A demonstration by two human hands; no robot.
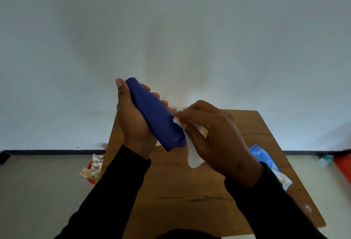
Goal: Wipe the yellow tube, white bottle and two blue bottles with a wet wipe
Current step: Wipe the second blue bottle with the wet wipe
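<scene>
Left grip (133, 117) wraps blue bottle (155, 117), held tilted above tabletop (190, 191) | right grip (214, 138) pinches wet wipe (191, 155) against its near end | likely light, stiff, slippery wet: hold mid-body.

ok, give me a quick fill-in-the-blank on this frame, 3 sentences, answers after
1. The left hand grips a bottle whose colour is ____.
2. The right hand presses a white ____ against the bottle's lower end.
3. The blue wipes pack lies on the table on the person's ____ side.

Missing words: blue; wipe; right
</scene>
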